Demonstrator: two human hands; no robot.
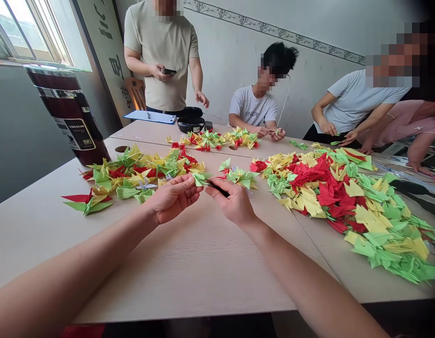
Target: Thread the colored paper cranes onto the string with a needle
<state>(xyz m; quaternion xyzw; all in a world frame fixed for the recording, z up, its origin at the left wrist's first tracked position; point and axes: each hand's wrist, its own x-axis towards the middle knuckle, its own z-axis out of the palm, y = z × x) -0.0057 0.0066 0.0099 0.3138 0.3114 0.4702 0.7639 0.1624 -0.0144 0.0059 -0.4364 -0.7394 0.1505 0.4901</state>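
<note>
Over the table's middle, my left hand (175, 197) pinches a light green folded paper crane (201, 179) between thumb and fingers. My right hand (235, 199) is closed around a slim dark tool (218, 188) whose tip meets the crane's right side; its exact kind is hard to make out. Just beyond my hands lies a small group of green paper cranes (241, 176). To the left spreads a pile of yellow, green and red cranes (150, 165), with a loose red and green cluster (89, 202) nearer me.
A large heap of paper cranes (330, 188) covers the table's right side; another row (213, 139) lies further back. A dark red vacuum flask (67, 112) stands at left. Behind are a clipboard (150, 116) and black case (190, 123). Several people surround the far side, one holding a phone (168, 72).
</note>
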